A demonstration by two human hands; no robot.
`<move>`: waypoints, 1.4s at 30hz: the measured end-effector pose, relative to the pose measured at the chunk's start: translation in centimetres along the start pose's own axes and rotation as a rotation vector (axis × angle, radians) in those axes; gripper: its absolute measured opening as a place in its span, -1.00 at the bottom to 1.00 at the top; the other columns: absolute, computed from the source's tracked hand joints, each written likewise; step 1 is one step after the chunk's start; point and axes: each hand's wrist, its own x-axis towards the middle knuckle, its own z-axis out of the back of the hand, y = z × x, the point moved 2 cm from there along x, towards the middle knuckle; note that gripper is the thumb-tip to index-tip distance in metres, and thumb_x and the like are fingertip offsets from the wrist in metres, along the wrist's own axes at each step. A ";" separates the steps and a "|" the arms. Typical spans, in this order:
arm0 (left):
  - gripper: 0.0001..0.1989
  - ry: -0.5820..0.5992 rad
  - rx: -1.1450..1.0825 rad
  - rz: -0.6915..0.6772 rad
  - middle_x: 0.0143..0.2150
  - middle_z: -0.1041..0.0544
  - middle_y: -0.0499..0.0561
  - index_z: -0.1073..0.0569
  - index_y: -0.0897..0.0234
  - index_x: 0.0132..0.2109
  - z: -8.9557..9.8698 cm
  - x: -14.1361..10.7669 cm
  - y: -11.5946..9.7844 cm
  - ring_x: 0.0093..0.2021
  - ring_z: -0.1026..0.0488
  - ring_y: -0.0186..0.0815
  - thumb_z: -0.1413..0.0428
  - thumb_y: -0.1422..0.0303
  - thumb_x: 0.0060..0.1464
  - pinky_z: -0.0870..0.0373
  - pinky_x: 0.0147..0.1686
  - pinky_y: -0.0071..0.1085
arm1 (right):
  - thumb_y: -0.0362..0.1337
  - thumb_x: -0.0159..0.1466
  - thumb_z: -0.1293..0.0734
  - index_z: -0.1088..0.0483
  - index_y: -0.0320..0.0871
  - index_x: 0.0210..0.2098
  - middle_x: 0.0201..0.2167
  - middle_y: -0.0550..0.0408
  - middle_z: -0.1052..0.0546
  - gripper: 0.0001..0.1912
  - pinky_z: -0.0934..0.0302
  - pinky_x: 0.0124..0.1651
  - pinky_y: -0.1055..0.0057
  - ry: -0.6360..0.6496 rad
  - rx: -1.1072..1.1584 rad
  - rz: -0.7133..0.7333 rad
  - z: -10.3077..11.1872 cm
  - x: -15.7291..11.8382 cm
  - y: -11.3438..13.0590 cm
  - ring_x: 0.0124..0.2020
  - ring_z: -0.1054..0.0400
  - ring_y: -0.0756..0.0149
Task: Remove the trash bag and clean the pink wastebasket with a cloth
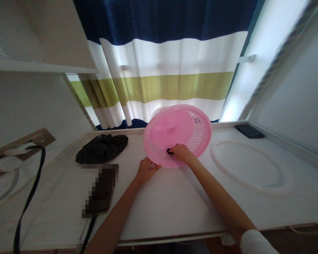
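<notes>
White tabletop (pixel 159 208) beneath striped curtains (pixel 164 84). Pink perforated basket (pixel 172 123), frame centre: left hand (pixel 146 171) grips its lower rim; right hand (pixel 180 153) pinches a small black object (pixel 170 151) inside.

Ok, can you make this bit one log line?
left hand: at pink basket rim | right hand: holds small black thing inside basket | basket: tilted | black bag: on table

Dressed in a plain white sleeve (pixel 255 241) on the right arm (pixel 217 192), cut off near the elbow with a softly rounded edge, at near right. Bare from there down to the right hand (pixel 180 152). Bare, too, along the left forearm (pixel 119 211) to the left hand (pixel 145 171), and slender, tapering toward both wrists.
</notes>
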 end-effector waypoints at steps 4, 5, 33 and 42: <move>-0.72 -0.046 0.012 -0.008 -0.40 -0.41 0.01 -0.40 0.31 -0.40 -0.1 0.0 0.2 -0.32 -0.33 -0.32 -0.04 0.14 -0.07 -0.25 -0.26 -0.35 | -0.35 0.12 -0.09 -0.35 -0.04 -0.11 -0.24 -0.03 -0.47 -0.62 -0.18 -0.33 0.32 0.133 0.021 0.064 1.3 -0.9 0.6 -0.22 -0.33 0.14; -0.72 -0.056 0.020 -0.005 -0.41 -0.40 0.01 -0.40 0.31 -0.40 -0.1 0.0 0.2 -0.32 -0.33 -0.33 -0.04 0.14 -0.07 -0.24 -0.26 -0.36 | -0.34 0.11 -0.11 -0.36 -0.04 -0.11 -0.24 -0.03 -0.47 -0.62 -0.18 -0.34 0.33 0.159 0.030 0.084 1.6 -1.2 0.8 -0.22 -0.33 0.14; -0.71 0.151 -0.010 0.019 -0.25 -0.46 0.01 -0.44 0.22 -0.29 0.3 -0.2 -1.5 -0.18 -0.35 -0.23 -0.09 0.14 -0.14 -0.24 -0.15 -0.27 | -0.39 0.19 -0.05 -0.32 -0.08 -0.13 -0.24 -0.02 -0.45 -0.66 -0.12 -0.23 0.34 -0.067 0.007 -0.024 -1.1 0.6 -0.6 -0.19 -0.28 0.23; -0.71 0.165 -0.090 0.076 -0.18 -0.46 0.00 -0.44 0.21 -0.21 0.6 -0.3 -1.3 -0.13 -0.33 -0.21 0.01 0.17 -0.03 -0.23 -0.12 -0.29 | -0.37 0.19 -0.04 -0.28 -0.02 -0.05 -0.22 -0.04 -0.45 -0.61 -0.12 -0.25 0.34 -0.008 -0.002 0.039 -1.5 0.7 -0.2 -0.21 -0.31 0.23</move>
